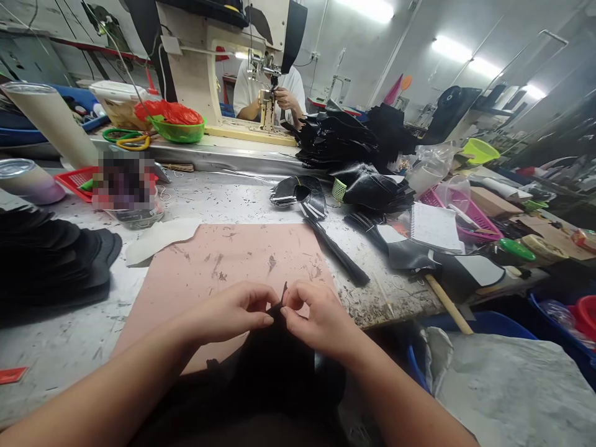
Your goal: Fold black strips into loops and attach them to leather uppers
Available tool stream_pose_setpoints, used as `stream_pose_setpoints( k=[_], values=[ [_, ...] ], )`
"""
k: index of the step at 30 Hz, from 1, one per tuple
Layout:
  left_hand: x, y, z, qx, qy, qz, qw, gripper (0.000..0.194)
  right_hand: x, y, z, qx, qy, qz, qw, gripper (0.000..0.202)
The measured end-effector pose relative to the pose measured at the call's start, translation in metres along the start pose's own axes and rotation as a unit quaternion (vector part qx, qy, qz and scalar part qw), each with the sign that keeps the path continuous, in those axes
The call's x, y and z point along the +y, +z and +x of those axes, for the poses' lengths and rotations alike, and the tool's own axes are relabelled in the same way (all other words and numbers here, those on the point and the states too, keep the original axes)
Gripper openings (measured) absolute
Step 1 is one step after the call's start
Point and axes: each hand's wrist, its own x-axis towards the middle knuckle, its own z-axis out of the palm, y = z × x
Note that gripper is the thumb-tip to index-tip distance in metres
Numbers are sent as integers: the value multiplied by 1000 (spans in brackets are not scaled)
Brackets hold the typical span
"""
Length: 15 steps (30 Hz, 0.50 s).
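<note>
My left hand point(249, 307) and my right hand point(314, 310) meet over the near edge of a pink mat point(223, 254). Both pinch the upper edge of a black leather-like piece point(274, 354), thumbs and forefingers almost touching. A thin dark tip of it sticks up between the fingers. The rest hangs toward my lap, where it blends with other dark material. Beyond the mat lie a long black strip point(339, 251) and a rounded black piece point(300, 192) with white lines.
Stacked black pieces point(51, 261) stand at left; a black heap point(344, 136) rises at the back. A person point(293, 93) works at a sewing machine point(195, 68). A wooden handle point(449, 304) juts past the table's right edge above a blue bin point(493, 323).
</note>
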Motion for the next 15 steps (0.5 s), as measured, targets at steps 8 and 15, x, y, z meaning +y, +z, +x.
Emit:
stream_pose_setpoints(
  k=[8,15],
  values=[
    [2,4,-1,23,13,31,999,23,-9,-2,-1,12,25,-93,995,15],
    [7,12,-3,116,-7,-18,993,23,-12,1,-1,42,20,-25,999,18]
  ],
)
